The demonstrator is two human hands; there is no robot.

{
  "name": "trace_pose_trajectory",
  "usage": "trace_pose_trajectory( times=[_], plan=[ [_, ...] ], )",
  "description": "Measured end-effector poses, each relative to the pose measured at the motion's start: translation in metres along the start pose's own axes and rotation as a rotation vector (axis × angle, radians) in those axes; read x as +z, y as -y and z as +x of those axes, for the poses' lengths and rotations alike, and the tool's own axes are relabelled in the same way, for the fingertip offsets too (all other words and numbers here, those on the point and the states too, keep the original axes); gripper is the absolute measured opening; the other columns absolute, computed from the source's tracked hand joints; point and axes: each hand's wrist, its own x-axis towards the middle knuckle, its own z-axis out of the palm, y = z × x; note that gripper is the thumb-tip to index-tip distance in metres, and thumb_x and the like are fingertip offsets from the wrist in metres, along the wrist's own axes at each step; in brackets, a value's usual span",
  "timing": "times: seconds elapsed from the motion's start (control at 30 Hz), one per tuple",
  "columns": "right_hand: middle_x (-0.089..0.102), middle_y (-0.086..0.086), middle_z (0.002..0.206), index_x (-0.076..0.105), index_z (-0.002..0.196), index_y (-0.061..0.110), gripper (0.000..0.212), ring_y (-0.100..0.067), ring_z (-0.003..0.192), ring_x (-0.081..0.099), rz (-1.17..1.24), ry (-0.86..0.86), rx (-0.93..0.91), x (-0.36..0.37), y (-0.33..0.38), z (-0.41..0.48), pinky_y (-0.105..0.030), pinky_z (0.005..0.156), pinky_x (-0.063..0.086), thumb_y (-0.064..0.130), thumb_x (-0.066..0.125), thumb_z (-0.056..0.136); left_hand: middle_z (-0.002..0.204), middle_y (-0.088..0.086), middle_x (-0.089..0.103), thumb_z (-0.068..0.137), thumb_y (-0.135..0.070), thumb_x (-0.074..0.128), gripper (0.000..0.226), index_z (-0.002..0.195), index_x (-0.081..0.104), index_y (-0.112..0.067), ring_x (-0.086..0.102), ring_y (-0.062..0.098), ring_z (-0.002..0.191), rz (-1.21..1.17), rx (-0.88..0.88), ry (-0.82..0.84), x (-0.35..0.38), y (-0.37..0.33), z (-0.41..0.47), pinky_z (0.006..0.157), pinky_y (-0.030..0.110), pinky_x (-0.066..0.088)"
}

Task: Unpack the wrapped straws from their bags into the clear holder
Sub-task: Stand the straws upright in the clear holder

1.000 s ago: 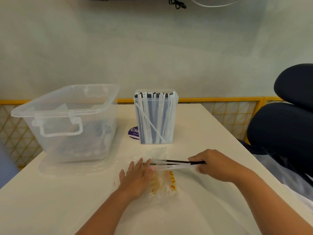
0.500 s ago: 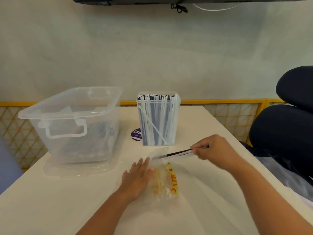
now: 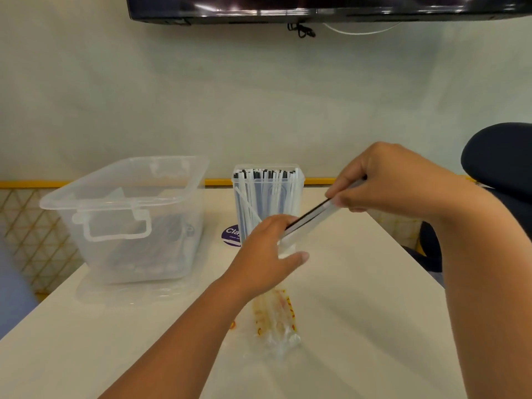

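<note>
Right hand (image 3: 403,191) pinches the straws (image 3: 312,216) at the upper end; left hand (image 3: 264,251) fingers curl round the lower end, above the bag (image 3: 276,315). Best to square them first, then stand them upright in the holder (image 3: 299,197) just beyond the fingers.

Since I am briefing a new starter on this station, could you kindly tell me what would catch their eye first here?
Two hands meet mid-frame: the right hand pinches a small bundle of wrapped straws slanting down to the left hand. Just behind stands the clear holder, already packed with upright straws, and a printed bag lies on the white table below.
</note>
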Motion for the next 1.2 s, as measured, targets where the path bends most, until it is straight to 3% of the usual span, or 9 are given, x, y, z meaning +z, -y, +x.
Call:
trace_pose_trajectory(
  times=[0.1, 0.3, 0.4, 0.5, 0.7, 0.83, 0.9, 1.0, 1.2],
  plan=[
    [0.069, -0.001, 0.064, 0.074, 0.074, 0.024, 0.016, -0.003, 0.054, 0.058, 0.114, -0.013, -0.082, -0.004, 0.013, 0.001, -0.022, 0.058, 0.051, 0.009, 0.07, 0.075, 0.073, 0.006, 0.057, 0.094, -0.029, 0.051, 0.017, 0.088, 0.054, -0.014, 0.052, 0.024, 0.066, -0.156, 0.058, -0.04, -0.009, -0.01, 0.0, 0.061, 0.037, 0.043],
    [0.057, -0.003, 0.073, 0.059, 0.116, 0.023, 0.05, -0.007, 0.062, 0.061, 0.787, -0.019, -0.13, 0.003, 0.022, 0.009, -0.016, 0.062, 0.052, 0.002, 0.072, 0.073, 0.052, -0.012, 0.037, 0.082, -0.047, 0.044, 0.029, 0.07, 0.043, -0.02, 0.033, 0.002, 0.044, -0.411, 0.009, -0.014, -0.031, -0.025, -0.009, 0.047, 0.017, 0.029],
    [0.063, 0.0, 0.083, 0.064, 0.101, 0.018, 0.031, -0.005, 0.064, 0.056, 0.905, 0.072, -0.117, 0.011, 0.032, 0.015, -0.012, 0.056, 0.047, 0.007, 0.069, 0.073, 0.042, -0.013, 0.034, 0.081, -0.046, 0.046, 0.034, 0.064, 0.039, -0.018, 0.027, 0.002, 0.036, -0.593, -0.081, 0.057, -0.043, -0.035, -0.011, 0.04, 0.017, 0.024],
    [0.065, 0.012, 0.062, 0.065, 0.088, 0.011, 0.01, 0.0, 0.05, 0.051, 0.923, 0.131, -0.163, 0.012, 0.043, 0.024, -0.01, 0.051, 0.044, 0.004, 0.061, 0.082, 0.043, -0.011, 0.028, 0.073, -0.05, 0.05, 0.039, 0.06, 0.037, -0.015, 0.021, 0.006, 0.038, -0.675, -0.143, 0.174, -0.056, -0.041, -0.009, 0.04, 0.018, 0.019],
    [0.055, 0.002, 0.063, 0.061, 0.076, 0.009, 0.01, -0.001, 0.048, 0.049, 0.76, 0.078, -0.244, 0.001, 0.059, 0.051, -0.012, 0.047, 0.042, 0.002, 0.063, 0.082, 0.044, -0.004, 0.036, 0.082, -0.042, 0.056, 0.038, 0.056, 0.048, -0.015, 0.032, 0.01, 0.038, -0.586, -0.143, 0.159, -0.068, -0.038, 0.012, 0.044, 0.02, 0.03],
    [0.055, 0.001, 0.07, 0.059, 0.078, 0.011, 0.009, -0.004, 0.055, 0.052, 0.707, -0.122, -0.219, -0.011, 0.061, 0.078, -0.013, 0.053, 0.046, 0.007, 0.064, 0.084, 0.071, -0.011, 0.063, 0.088, -0.032, 0.06, 0.009, 0.087, 0.061, -0.023, 0.06, 0.009, 0.073, -0.554, -0.163, -0.029, -0.065, -0.024, 0.039, 0.07, 0.024, 0.047],
    [0.056, 0.0, 0.074, 0.059, 0.079, 0.012, 0.009, -0.006, 0.061, 0.053, 0.697, -0.287, -0.174, -0.021, 0.054, 0.098, -0.013, 0.056, 0.049, 0.009, 0.065, 0.084, 0.11, -0.012, 0.059, 0.087, -0.033, 0.062, 0.035, 0.121, 0.053, -0.03, 0.056, 0.01, 0.106, -0.501, -0.239, -0.148, -0.061, -0.01, 0.048, 0.086, 0.027, 0.042],
    [0.057, 0.001, 0.074, 0.062, 0.087, 0.007, 0.007, -0.008, 0.063, 0.056, 0.596, -0.48, -0.071, -0.019, 0.039, 0.134, -0.018, 0.06, 0.053, 0.013, 0.065, 0.084, 0.129, -0.008, 0.047, 0.087, -0.032, 0.062, 0.057, 0.138, 0.036, -0.031, 0.047, 0.013, 0.117, -0.46, -0.363, -0.221, -0.052, 0.014, 0.049, 0.087, 0.028, 0.037],
    [0.059, -0.01, 0.082, 0.056, 0.072, 0.008, 0.014, -0.021, 0.068, 0.06, 0.373, -0.262, 0.169, 0.053, 0.0, 0.192, -0.036, 0.08, 0.056, 0.009, 0.065, 0.082, 0.139, -0.002, 0.046, 0.089, -0.026, 0.06, 0.044, 0.131, 0.047, -0.024, 0.047, 0.016, 0.125, -0.461, -0.454, -0.122, -0.03, 0.054, 0.041, 0.089, 0.025, 0.036]
  ],
)
